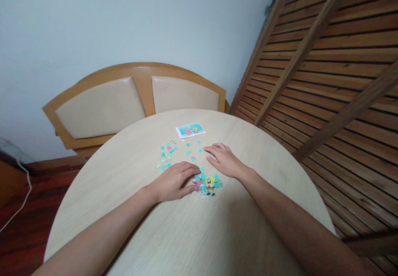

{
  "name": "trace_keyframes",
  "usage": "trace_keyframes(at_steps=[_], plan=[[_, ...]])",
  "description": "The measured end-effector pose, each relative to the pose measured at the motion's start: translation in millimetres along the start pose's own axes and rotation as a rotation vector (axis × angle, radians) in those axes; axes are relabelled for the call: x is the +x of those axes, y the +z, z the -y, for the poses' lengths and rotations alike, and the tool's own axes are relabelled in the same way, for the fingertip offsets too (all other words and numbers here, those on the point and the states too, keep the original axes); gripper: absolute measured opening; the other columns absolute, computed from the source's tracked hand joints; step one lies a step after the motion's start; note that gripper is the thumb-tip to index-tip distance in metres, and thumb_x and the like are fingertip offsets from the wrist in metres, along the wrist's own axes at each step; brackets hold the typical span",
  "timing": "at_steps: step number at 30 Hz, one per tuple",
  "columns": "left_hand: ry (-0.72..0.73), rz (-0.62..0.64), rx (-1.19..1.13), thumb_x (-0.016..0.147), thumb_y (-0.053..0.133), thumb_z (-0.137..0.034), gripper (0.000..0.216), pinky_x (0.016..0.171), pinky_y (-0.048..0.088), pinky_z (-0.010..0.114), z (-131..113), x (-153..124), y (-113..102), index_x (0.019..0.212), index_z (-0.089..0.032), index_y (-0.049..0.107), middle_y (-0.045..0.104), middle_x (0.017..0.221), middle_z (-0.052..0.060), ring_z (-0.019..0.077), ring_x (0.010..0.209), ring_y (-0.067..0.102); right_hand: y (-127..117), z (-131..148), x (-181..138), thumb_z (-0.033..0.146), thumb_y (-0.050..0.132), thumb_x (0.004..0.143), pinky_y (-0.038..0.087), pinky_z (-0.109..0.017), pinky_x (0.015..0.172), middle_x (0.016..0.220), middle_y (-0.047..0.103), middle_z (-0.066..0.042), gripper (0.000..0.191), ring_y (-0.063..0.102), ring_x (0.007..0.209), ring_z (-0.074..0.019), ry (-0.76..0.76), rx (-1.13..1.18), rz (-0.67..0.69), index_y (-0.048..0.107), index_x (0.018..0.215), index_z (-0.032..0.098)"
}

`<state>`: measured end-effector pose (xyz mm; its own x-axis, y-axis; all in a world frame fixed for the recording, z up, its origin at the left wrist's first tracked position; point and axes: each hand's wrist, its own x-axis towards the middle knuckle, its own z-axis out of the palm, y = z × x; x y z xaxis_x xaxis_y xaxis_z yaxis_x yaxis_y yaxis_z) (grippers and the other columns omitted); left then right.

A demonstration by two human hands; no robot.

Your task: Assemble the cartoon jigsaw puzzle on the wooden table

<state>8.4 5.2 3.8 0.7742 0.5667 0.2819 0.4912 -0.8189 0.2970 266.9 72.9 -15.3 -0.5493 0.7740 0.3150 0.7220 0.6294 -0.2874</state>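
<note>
A partly joined jigsaw puzzle with a yellow square cartoon figure and a pink one lies on the table before me. My left hand rests at its left edge, thumb and fingers apart, covering part of the pink side. Farther up and to the right, my right hand reaches over the tabletop with its fingers stretched out, close to a loose teal puzzle piece. No piece shows in either hand. More loose puzzle pieces lie in a cluster beyond my left hand, and several are scattered in the middle.
A picture card with the same cartoon figures lies toward the far side of the round wooden table. Behind the table stands a padded headboard against the wall. Wooden slats lean on the right; a white cable hangs at left.
</note>
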Motion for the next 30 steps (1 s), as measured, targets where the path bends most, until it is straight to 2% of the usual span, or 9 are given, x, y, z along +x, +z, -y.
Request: trace_keyframes(at_steps=[3, 6, 10, 15, 23, 30], plan=[[-0.004, -0.014, -0.023, 0.099, 0.057, -0.038, 0.038, 0.105, 0.048, 0.045, 2.2, 0.5, 0.0, 0.134, -0.021, 0.054, 0.066, 0.127, 0.012, 0.0270, 0.122, 0.060, -9.1, -0.7, -8.2, 0.032, 0.055, 0.099, 0.036, -0.051, 0.109, 0.124, 0.071, -0.009, 0.029, 0.051, 0.129, -0.0296, -0.065, -0.009, 0.009, 0.068, 0.123, 0.023], [0.024, -0.012, -0.024, 0.101, 0.054, -0.038, 0.037, 0.105, 0.048, 0.044, 5.4, 0.0, -3.2, 0.135, -0.022, 0.053, 0.067, 0.125, 0.012, 0.0257, 0.119, 0.061, -20.5, 1.4, -16.6, 0.025, 0.058, 0.096, 0.042, -0.046, 0.104, 0.112, 0.074, -0.008, 0.023, 0.060, 0.116, -0.0268, -0.123, 0.031, 0.055, 0.074, 0.112, 0.024], [0.031, -0.026, -0.016, 0.102, 0.052, -0.033, 0.028, 0.100, 0.051, 0.041, 10.5, -2.7, -9.1, 0.127, -0.023, 0.059, 0.069, 0.117, 0.009, 0.0232, 0.111, 0.063, -31.0, 3.6, -23.5, 0.022, 0.057, 0.095, 0.047, -0.041, 0.098, 0.106, 0.075, -0.007, 0.023, 0.064, 0.106, -0.0242, -0.166, 0.112, 0.108, 0.075, 0.110, 0.024], [0.023, -0.015, 0.004, 0.101, 0.052, -0.032, 0.025, 0.098, 0.052, 0.040, 14.5, -4.0, -6.8, 0.119, -0.021, 0.065, 0.068, 0.116, 0.010, 0.0226, 0.109, 0.064, -31.4, -0.3, -25.8, 0.033, 0.062, 0.094, 0.045, -0.044, 0.102, 0.114, 0.070, -0.010, 0.025, 0.060, 0.113, -0.0274, -0.134, 0.085, 0.091, 0.075, 0.113, 0.022], [0.033, -0.021, -0.022, 0.101, 0.052, -0.028, 0.024, 0.100, 0.052, 0.039, 11.4, 0.4, -1.5, 0.117, -0.020, 0.067, 0.066, 0.120, 0.010, 0.0222, 0.112, 0.062, -24.9, -1.3, -27.6, 0.030, 0.067, 0.089, 0.043, -0.047, 0.105, 0.116, 0.068, -0.009, 0.011, 0.055, 0.120, -0.0288, -0.030, 0.118, 0.078, 0.072, 0.095, 0.022], [0.047, -0.031, -0.021, 0.102, 0.051, -0.027, 0.024, 0.099, 0.052, 0.039, 13.9, -0.7, 0.4, 0.119, -0.021, 0.067, 0.066, 0.121, 0.010, 0.0224, 0.111, 0.062, -23.1, -1.7, -29.5, 0.031, 0.066, 0.090, 0.042, -0.048, 0.105, 0.117, 0.066, -0.009, 0.016, 0.055, 0.119, -0.0284, -0.021, 0.119, 0.072, 0.071, 0.103, 0.024]])
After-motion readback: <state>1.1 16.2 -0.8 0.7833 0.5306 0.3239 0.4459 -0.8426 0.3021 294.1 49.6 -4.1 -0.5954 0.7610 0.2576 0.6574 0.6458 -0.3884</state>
